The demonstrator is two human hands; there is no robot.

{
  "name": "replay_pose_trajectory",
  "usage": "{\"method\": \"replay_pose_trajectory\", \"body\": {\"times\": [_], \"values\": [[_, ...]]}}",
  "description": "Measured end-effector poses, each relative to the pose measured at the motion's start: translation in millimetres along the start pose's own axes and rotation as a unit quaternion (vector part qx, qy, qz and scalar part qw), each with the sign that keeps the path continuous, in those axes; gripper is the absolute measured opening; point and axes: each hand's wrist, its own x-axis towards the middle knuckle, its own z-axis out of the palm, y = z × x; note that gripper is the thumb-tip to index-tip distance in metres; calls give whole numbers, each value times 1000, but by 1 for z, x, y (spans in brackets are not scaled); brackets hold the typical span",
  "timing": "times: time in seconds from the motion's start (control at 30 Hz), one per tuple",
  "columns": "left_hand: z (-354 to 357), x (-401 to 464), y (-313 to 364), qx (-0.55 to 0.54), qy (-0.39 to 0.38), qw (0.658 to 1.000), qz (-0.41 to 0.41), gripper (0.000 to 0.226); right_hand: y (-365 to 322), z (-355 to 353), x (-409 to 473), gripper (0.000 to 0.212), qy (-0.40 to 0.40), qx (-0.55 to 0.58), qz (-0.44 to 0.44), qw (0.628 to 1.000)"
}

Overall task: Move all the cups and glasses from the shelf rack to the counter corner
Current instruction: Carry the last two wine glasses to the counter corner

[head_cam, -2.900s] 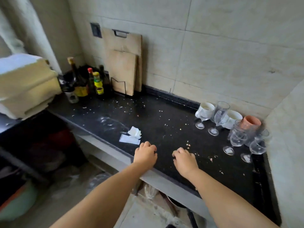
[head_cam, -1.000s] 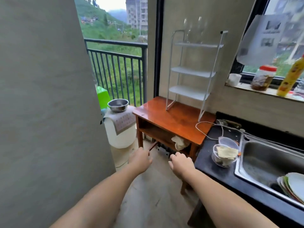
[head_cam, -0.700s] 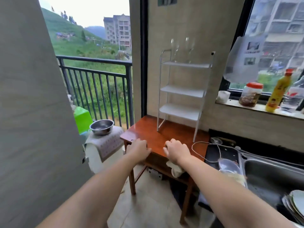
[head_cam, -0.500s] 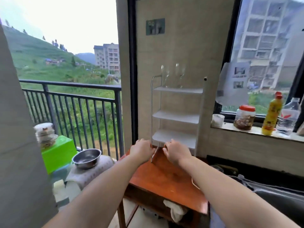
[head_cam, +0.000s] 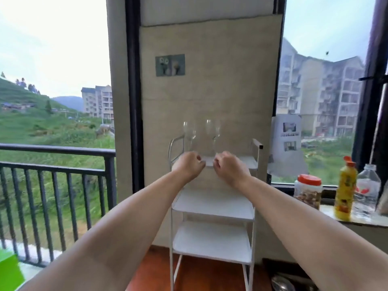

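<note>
A beige wall panel (head_cam: 210,97) stands between a balcony railing (head_cam: 54,160) and a window. Before it is a white shelf rack (head_cam: 212,208) with three shelves. On the top shelf two clear wine glasses (head_cam: 190,132) (head_cam: 212,131) stand upright; they are hard to see against the wall, and their feet are hidden behind the hands. The left hand (head_cam: 188,164) and right hand (head_cam: 230,166) are loosely curled at the front edge of the top shelf, holding nothing. On the sill stand one jar (head_cam: 307,191) and two bottles (head_cam: 345,191) (head_cam: 367,194).
</note>
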Motion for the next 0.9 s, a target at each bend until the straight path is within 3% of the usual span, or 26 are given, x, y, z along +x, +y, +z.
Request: {"method": "replay_pose_trajectory", "body": {"times": [0.2,0.3,0.37,0.43,0.5,0.9], "values": [[-3,94,-14,-107,84,987,-84,31,3,13,79,25,108,89,95,986],[9,127,-32,-252,22,957,-142,33,8,32,117,28,60,195,193,960],[16,142,-39,-343,-26,923,-173,25,8,45,135,30,9,324,258,910],[22,153,-44,-376,-56,906,-189,16,5,53,147,22,-3,419,292,860],[26,160,-44,-383,-71,902,-189,15,4,57,153,19,-10,441,298,846],[36,173,-34,-381,-77,910,-145,8,13,50,155,11,32,392,292,872]]}}
